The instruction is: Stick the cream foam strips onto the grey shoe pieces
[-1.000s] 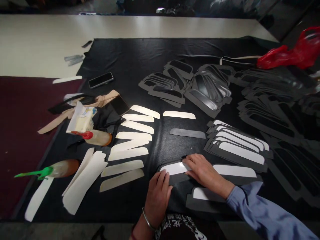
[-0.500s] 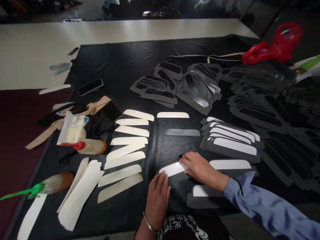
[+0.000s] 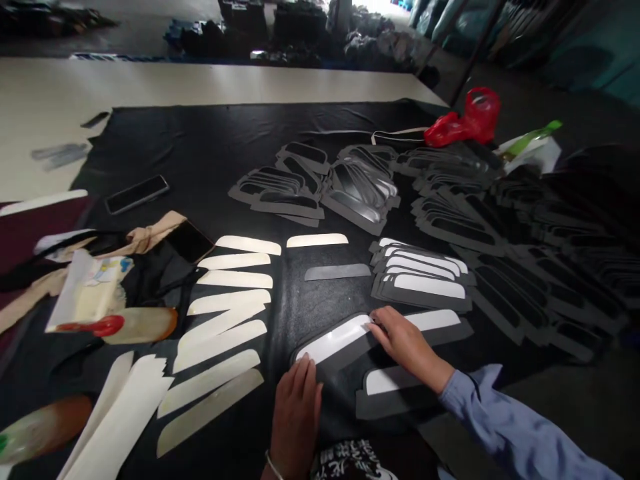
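Note:
A long white strip with rounded ends lies on a dark grey piece in front of me, slanting up to the right. My left hand rests with fingers stretched out, their tips on the strip's left end. At the right end, my right hand has thumb and fingers closed on the strip's edge. Beside and below that hand lie two more dark pieces bearing white strips. Behind it sits an overlapping stack of such pieces. A bare grey strip lies farther back.
Several cream strips form a column at left, near a red-capped bottle and another bottle. Phones lie farther back. Dark cut-out pieces cover the far right, with a red plastic bag behind.
The view has turned to the right, so things on the table sit farther left. My right hand has drawn to the strip's right end, leaving more of the white strip uncovered.

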The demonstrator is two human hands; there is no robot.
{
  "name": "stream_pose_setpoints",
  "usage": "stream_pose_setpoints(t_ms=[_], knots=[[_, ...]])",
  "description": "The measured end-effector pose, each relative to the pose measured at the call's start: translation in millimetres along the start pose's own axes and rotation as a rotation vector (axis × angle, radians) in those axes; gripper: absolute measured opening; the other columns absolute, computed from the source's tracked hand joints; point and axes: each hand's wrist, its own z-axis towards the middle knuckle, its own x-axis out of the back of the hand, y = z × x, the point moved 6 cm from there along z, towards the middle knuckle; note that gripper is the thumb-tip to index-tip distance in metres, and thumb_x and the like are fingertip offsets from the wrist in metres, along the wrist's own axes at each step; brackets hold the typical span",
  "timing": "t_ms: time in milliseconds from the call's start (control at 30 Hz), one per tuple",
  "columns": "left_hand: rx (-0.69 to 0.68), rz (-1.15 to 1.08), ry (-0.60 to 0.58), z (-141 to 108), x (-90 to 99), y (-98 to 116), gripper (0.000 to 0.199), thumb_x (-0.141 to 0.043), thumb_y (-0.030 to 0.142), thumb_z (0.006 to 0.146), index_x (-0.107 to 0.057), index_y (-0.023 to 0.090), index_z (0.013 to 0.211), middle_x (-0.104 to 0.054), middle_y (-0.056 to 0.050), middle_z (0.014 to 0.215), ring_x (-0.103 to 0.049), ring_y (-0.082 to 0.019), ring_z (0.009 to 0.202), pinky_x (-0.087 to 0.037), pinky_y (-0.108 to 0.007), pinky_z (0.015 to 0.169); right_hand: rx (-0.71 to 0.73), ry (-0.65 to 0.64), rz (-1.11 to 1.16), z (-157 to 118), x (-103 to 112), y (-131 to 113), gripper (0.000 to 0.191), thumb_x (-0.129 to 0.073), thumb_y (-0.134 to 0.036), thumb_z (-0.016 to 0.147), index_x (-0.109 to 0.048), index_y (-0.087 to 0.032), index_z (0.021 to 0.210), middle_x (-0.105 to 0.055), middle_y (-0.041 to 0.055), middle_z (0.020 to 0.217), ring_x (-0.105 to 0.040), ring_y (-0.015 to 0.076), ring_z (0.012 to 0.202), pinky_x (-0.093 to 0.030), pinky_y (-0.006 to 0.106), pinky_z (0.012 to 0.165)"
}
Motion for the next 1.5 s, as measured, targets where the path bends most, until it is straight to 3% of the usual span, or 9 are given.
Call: stream_pose_setpoints(t_ms=[200, 500, 700, 1000, 1333, 1500], knots=[[-0.036, 0.032, 0.0, 1, 0.1, -1, 0.026, -0.044, 0.014, 0.086, -0.054, 0.011, 0.109, -0.061, -0.011, 0.11, -0.055, -0.02, 0.102, -0.049, -0.033, 0.082, -0.146, -0.01, -0.003, 4, -11, 7, 0.011, -0.046, -0.028, 0.088, -0.049, -0.02, 0.08, -0.055, 0.0018, 0.078, -0.054, 0.0164, 0.07, -0.04, 0.027, 0.062], [-0.05, 0.036, -0.04, 2, -1.3, -2, 0.027, -0.046, 0.016, 0.085, -0.053, 0.012, 0.111, -0.061, -0.01, 0.11, -0.055, -0.019, 0.1, -0.048, -0.031, 0.081, -0.275, -0.055, 0.065, 9, -12, 7, 0.01, -0.046, -0.022, 0.085, -0.049, -0.02, 0.076, -0.055, 0.0011, 0.077, -0.052, 0.0148, 0.072, -0.036, 0.025, 0.063], [-0.011, 0.06, -0.112, 0, -6.9, -2, 0.037, -0.048, 0.014, 0.084, -0.051, 0.02, 0.12, -0.057, -0.008, 0.114, -0.054, -0.02, 0.1, -0.047, -0.034, 0.08, -0.337, -0.12, 0.105, 14, -15, 13, 0.01, -0.045, -0.02, 0.084, -0.048, -0.02, 0.075, -0.056, 0.0011, 0.077, -0.052, 0.0148, 0.073, -0.034, 0.025, 0.063], [0.123, 0.048, -0.126, 1, -7.6, 7, 0.039, -0.049, 0.011, 0.081, -0.055, 0.021, 0.119, -0.051, -0.013, 0.116, -0.051, -0.026, 0.1, -0.045, -0.043, 0.081, -0.344, -0.144, 0.046, 15, -16, 13, 0.012, -0.043, -0.023, 0.086, -0.048, -0.02, 0.075, -0.057, 0.0018, 0.076, -0.053, 0.0158, 0.072, -0.032, 0.026, 0.06], [0.188, 0.054, -0.134, 0, -9.1, 11, 0.045, -0.05, 0.009, 0.078, -0.053, 0.024, 0.12, -0.05, -0.011, 0.12, -0.047, -0.026, 0.105, -0.043, -0.043, 0.087, -0.262, -0.126, -0.012, 17, -24, 18, 0.014, -0.042, -0.027, 0.085, -0.046, -0.021, 0.073, -0.056, 0.0017, 0.073, -0.052, 0.0157, 0.066, -0.029, 0.026, 0.056], [0.193, 0.034, -0.16, 1, -10.5, 11, 0.049, -0.054, 0.014, 0.077, -0.049, 0.023, 0.124, -0.05, -0.011, 0.121, -0.046, -0.027, 0.108, -0.041, -0.044, 0.088, -0.288, -0.126, 0.084, 15, -23, 27, 0.016, -0.045, -0.033, 0.084, -0.043, -0.022, 0.072, -0.054, -0.0003, 0.067, -0.051, 0.0156, 0.059, -0.031, 0.026, 0.053]])
